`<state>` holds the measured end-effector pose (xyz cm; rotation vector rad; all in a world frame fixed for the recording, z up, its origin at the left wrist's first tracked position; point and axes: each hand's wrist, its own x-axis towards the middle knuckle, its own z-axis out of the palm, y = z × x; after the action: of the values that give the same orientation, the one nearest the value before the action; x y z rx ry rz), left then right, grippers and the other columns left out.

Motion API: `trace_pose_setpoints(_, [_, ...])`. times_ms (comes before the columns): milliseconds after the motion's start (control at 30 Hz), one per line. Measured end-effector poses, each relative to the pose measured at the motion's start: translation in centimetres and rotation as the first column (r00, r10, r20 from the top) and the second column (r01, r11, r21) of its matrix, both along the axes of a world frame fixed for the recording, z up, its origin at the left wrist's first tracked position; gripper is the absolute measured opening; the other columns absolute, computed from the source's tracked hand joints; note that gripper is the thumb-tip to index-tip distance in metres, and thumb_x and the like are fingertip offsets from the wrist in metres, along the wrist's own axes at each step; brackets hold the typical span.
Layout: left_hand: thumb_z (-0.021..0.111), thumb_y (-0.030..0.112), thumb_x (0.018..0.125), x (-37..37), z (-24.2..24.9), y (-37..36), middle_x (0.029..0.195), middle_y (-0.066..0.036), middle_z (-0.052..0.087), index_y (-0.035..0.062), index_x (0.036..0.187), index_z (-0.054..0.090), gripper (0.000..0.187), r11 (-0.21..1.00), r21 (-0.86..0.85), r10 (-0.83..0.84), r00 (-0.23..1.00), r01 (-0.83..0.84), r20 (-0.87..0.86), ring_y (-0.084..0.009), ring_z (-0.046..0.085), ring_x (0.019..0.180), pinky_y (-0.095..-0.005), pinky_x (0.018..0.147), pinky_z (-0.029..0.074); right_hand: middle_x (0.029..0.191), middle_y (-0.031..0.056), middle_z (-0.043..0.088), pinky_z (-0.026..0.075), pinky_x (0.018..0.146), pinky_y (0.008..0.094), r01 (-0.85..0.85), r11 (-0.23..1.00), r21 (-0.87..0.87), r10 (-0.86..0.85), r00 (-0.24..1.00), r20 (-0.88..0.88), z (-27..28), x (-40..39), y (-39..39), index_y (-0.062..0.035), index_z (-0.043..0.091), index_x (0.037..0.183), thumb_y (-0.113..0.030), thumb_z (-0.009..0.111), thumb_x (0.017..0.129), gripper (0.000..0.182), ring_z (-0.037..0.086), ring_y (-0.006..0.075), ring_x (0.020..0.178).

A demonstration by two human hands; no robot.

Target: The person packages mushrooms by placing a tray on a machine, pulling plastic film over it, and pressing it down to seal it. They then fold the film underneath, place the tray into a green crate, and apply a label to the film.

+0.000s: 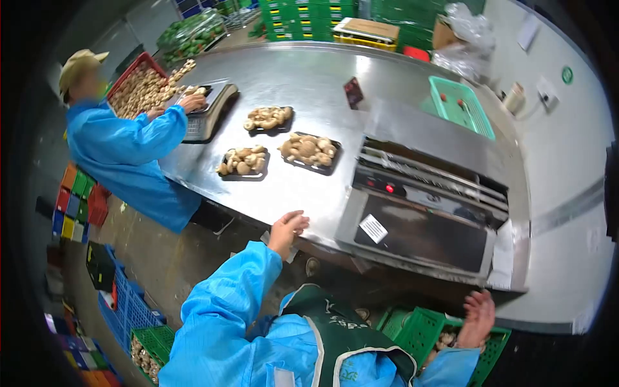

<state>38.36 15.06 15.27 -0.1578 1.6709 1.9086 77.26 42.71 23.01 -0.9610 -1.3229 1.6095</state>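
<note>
My left hand (288, 232) hovers at the near edge of the steel table (303, 213), fingers loosely bent and apart, with nothing seen in it. Just beyond it are three black trays of mushrooms: a left one (243, 161), a right one (309, 151) and a far one (268, 119). Low on the right, my right hand (477, 319) is raised above a green crate (493, 355) that holds more mushrooms. Its fingers are spread and slightly curled, and it looks free of any object.
A wrapping machine (425, 219) with a lit red light stands at the table's right. Behind it lies a turquoise basket (461, 106). At left, a co-worker in blue (129, 138) handles a tray on a scale (209, 116), beside a red crate of mushrooms (138, 87).
</note>
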Motion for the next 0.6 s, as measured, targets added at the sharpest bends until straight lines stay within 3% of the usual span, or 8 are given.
trace_pose_setpoints(67, [0.058, 0.016, 0.085, -5.9, -1.5, -1.8, 0.103, -0.009, 0.062, 0.0029, 0.115, 0.053, 0.033, 0.992, -0.05, 0.113, 0.988, -0.119, -0.102, -0.0143, 0.057, 0.091, -0.0269, 0.077, 0.043, 0.102, 0.0213, 0.059, 0.053, 0.072, 0.0359, -0.438, 0.897, -0.056, 0.43, 0.895, -0.121, 2.2, -10.2, -4.0, 0.0054, 0.047, 0.12, -0.024, 0.057, 0.085, 0.046, 0.063, 0.0296, 0.084])
trace_pose_setpoints(133, [0.059, 0.019, 0.084, -12.0, -1.9, -1.8, 0.111, -0.008, 0.058, 0.002, 0.117, 0.052, 0.038, 0.983, -0.102, 0.13, 0.97, -0.154, -0.208, -0.0154, 0.054, 0.098, -0.0291, 0.083, 0.04, 0.108, 0.0242, 0.057, 0.05, 0.083, 0.0371, -0.726, 0.619, -0.299, 0.697, 0.683, -0.216, 2.9, -20.3, -7.4, 0.0085, 0.044, 0.122, -0.01, 0.05, 0.088, 0.039, 0.06, 0.031, 0.097])
trace_pose_setpoints(267, [0.056, 0.025, 0.085, -23.8, -1.6, 2.2, 0.128, -0.017, 0.048, -0.003, 0.128, 0.043, 0.053, 0.982, -0.175, -0.002, 0.917, -0.075, -0.4, -0.0253, 0.045, 0.119, -0.0331, 0.098, 0.035, 0.117, 0.0214, 0.052, 0.043, 0.091, 0.0325, -0.659, 0.607, -0.445, 0.67, 0.725, -0.159, -2.6, -38.9, -10.0, 0.0094, 0.036, 0.128, -0.012, 0.056, 0.086, 0.052, 0.052, 0.0259, 0.112])
trace_pose_setpoints(300, [0.057, 0.026, 0.083, -26.0, -2.0, 3.6, 0.124, -0.023, 0.049, -0.0074, 0.126, 0.042, 0.056, 0.986, -0.137, 0.034, 0.925, -0.092, -0.378, -0.028, 0.048, 0.116, -0.0328, 0.097, 0.036, 0.118, 0.0217, 0.051, 0.042, 0.091, 0.032, -0.617, 0.695, -0.37, 0.686, 0.722, 0.084, -5.2, -43.0, -9.1, 0.0097, 0.035, 0.129, -0.012, 0.056, 0.084, 0.054, 0.05, 0.0251, 0.113])
trace_pose_setpoints(333, [0.056, 0.036, 0.083, -29.5, -5.3, 4.7, 0.128, -0.027, 0.045, -0.0084, 0.128, 0.039, 0.065, 0.946, -0.319, -0.1, 0.893, -0.051, -0.439, -0.0332, 0.044, 0.12, -0.0353, 0.1, 0.034, 0.119, 0.0219, 0.051, 0.041, 0.091, 0.0314, -0.583, 0.764, -0.275, 0.645, 0.694, 0.32, -7.7, -46.7, -8.3, 0.01, 0.034, 0.13, -0.012, 0.056, 0.083, 0.056, 0.049, 0.0244, 0.115])
trace_pose_setpoints(400, [0.049, 0.048, 0.083, -33.4, -7.9, 6.4, 0.131, -0.029, 0.04, -0.0101, 0.129, 0.036, 0.076, 0.817, -0.575, -0.307, 0.872, 0.037, -0.381, -0.0371, 0.039, 0.124, -0.0376, 0.103, 0.03, 0.117, 0.0214, 0.051, 0.042, 0.082, 0.0269, -0.403, 0.915, -0.031, 0.336, 0.715, 0.613, -11.7, -51.4, -7.2, 0.0102, 0.033, 0.131, -0.012, 0.058, 0.081, 0.06, 0.053, 0.0209, 0.102])
trace_pose_setpoints(533, [0.04, 0.058, 0.083, -36.2, -10.0, 7.7, 0.135, -0.031, 0.033, -0.0118, 0.132, 0.03, 0.085, 0.755, -0.601, -0.438, 0.884, 0.263, -0.163, -0.037, 0.034, 0.127, -0.0373, 0.105, 0.027, 0.116, 0.0202, 0.051, 0.041, 0.075, 0.0268, -0.247, 0.962, -0.115, 0.255, 0.671, 0.696, -18.3, -55.0, -3.8, 0.0085, 0.034, 0.131, -0.012, 0.059, 0.079, 0.061, 0.053, 0.0196, 0.092])
trace_pose_setpoints(600, [0.047, 0.05, 0.087, -37.1, -12.4, 7.8, 0.123, -0.017, 0.052, -0.0017, 0.127, 0.044, 0.065, 0.813, -0.524, -0.378, 0.915, 0.254, -0.142, -0.0292, 0.05, 0.11, -0.0393, 0.092, 0.039, 0.115, 0.0193, 0.052, 0.039, 0.067, 0.0279, -0.404, 0.843, -0.354, 0.528, 0.744, 0.408, -17.8, -54.7, -3.0, 0.0064, 0.036, 0.131, -0.011, 0.057, 0.079, 0.058, 0.053, 0.0192, 0.088])
